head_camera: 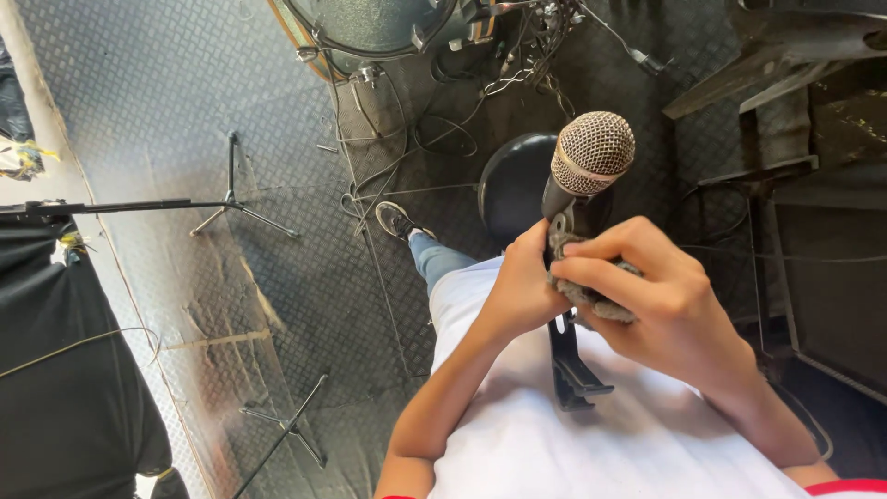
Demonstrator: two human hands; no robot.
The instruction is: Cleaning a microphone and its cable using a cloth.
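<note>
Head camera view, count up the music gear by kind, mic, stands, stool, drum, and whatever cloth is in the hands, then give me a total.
Microphone: 1, held by the left hand
Grey cloth: 1, under the right hand
Tripod stands: 2
Black stool: 1
Drum: 1
Total: 6

left hand [520, 286]: grips microphone [587, 166] | right hand [661, 300]: presses grey cloth [591, 298] on it

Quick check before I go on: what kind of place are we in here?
Probably a stage or band rehearsal space. The hands hold a microphone, a drum with tangled cables sits ahead, and stands rest on a checker-plate floor.
</note>
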